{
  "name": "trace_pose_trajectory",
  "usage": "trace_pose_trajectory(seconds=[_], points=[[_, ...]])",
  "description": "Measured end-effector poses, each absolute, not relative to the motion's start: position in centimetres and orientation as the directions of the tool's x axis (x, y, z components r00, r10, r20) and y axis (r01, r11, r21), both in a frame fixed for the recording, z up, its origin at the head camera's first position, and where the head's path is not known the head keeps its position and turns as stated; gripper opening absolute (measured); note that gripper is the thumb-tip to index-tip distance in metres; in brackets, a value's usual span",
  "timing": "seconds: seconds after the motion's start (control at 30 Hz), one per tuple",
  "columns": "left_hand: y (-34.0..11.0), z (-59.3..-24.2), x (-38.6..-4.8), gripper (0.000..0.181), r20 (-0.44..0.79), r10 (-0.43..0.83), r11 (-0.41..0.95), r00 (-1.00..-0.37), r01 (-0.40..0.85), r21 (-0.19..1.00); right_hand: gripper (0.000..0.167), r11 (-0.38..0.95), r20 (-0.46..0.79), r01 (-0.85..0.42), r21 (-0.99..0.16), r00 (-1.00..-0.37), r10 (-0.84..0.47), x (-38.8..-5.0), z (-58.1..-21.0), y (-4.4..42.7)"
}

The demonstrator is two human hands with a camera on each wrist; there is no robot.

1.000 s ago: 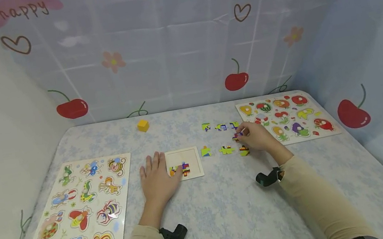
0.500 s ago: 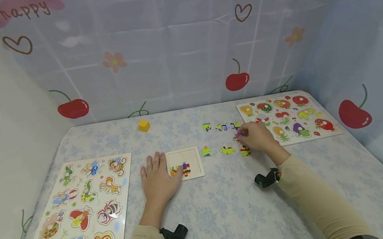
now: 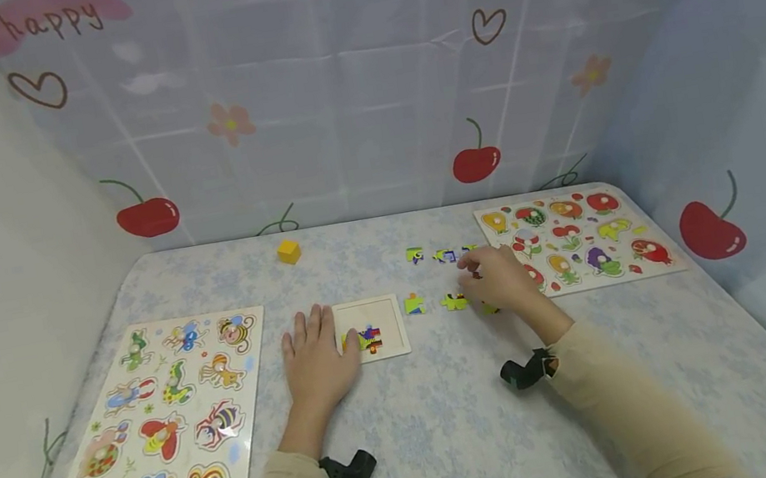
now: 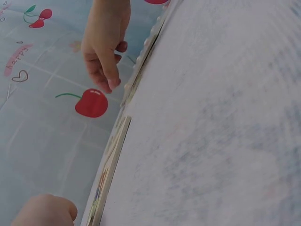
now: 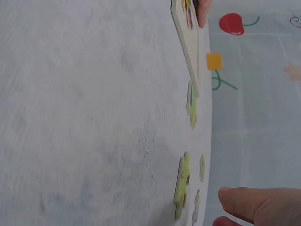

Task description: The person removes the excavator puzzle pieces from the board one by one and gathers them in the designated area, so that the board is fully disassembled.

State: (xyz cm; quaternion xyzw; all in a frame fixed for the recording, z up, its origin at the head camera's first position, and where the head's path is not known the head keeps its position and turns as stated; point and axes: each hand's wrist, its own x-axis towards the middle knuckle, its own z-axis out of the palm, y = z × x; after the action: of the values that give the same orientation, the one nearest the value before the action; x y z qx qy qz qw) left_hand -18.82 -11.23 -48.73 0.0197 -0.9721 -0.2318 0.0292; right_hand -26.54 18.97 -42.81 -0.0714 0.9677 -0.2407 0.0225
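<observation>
My left hand (image 3: 319, 359) lies with fingers spread at the left edge of a small square wooden puzzle tray (image 3: 396, 351), its thumb over the joined puzzle pieces (image 3: 372, 338) in the tray's lower part. Over the loose pieces to the right hangs my right hand (image 3: 499, 279), fingers loosely bent, with no piece visible in its grasp. A green puzzle piece (image 3: 453, 301) sits just left of that hand; another piece (image 3: 414, 305) lies nearer the tray. Further back are two more pieces (image 3: 414, 255). My right hand partly covers other pieces. The left wrist view shows its fingers (image 4: 110, 77) pointing down.
A large insect puzzle board (image 3: 156, 429) lies at the left. At the back right is a fruit puzzle board (image 3: 573, 241), partly behind my right hand. A yellow cube (image 3: 290, 252) stands near the back edge, before a printed curtain (image 3: 346, 110).
My right hand has moved slightly left and nearer the green piece, off the dark piece it was touching. My left thumb has shifted a little left on the tray.
</observation>
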Motion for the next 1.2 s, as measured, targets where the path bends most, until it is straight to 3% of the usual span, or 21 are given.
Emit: trace_pose_trajectory(seconds=[0.33, 0.47, 0.9, 1.2], points=[[-11.3, -48.2, -18.7, 0.061, 0.062, -0.057, 0.856, -0.996, -0.017, 0.517, 0.031, 0.830, 0.050, -0.283, -0.481, -0.954, -0.296, -24.9, -43.0, 15.1], [-11.3, -48.1, -18.6, 0.060, 0.059, -0.058, 0.848, -0.997, -0.018, 0.530, 0.031, 0.838, 0.020, -0.298, -0.457, -0.946, -0.325, -23.9, -43.3, 13.7], [-11.5, -48.6, -18.7, 0.063, 0.081, -0.061, 0.867, -0.995, -0.013, 0.498, 0.037, 0.780, 0.024, -0.481, -0.401, -0.856, -0.516, -22.0, -43.7, 9.2], [-11.6, -48.7, -18.8, 0.063, 0.087, -0.048, 0.878, -0.995, 0.000, 0.479, 0.035, 0.767, 0.008, -0.531, -0.361, -0.824, -0.567, -22.1, -44.4, 7.8]])
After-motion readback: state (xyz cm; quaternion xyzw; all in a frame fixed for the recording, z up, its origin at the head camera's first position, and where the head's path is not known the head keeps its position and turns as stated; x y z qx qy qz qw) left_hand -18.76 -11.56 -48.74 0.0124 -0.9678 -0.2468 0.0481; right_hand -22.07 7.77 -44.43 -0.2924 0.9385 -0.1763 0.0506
